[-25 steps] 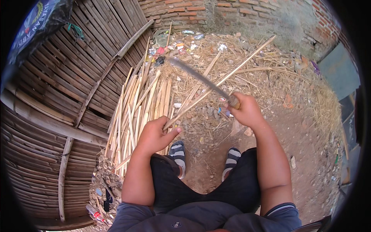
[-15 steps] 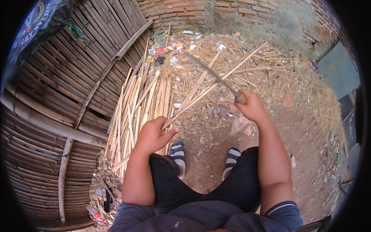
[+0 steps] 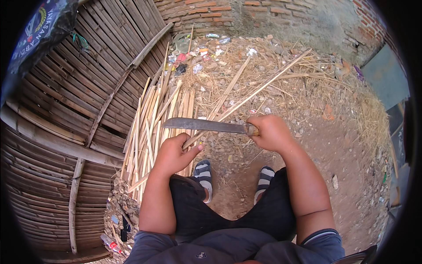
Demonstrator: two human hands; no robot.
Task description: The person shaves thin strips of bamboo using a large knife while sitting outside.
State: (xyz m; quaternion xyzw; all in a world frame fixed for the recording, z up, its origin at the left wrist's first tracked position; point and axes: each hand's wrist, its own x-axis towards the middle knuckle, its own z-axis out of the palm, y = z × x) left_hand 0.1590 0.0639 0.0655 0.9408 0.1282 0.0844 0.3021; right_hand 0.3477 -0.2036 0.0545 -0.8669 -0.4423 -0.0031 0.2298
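Weathered brick wall (image 3: 263, 17) behind, slatted bamboo wall (image 3: 57, 88) at left, littered dirt ground (image 3: 307, 163), daylight

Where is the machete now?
In the head view, the machete is in the right hand, blade pointing left across the strip in the left hand.

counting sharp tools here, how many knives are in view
1: the knife in the right hand, its blade just above the left hand in the picture. More could be hidden under the pile of sticks.
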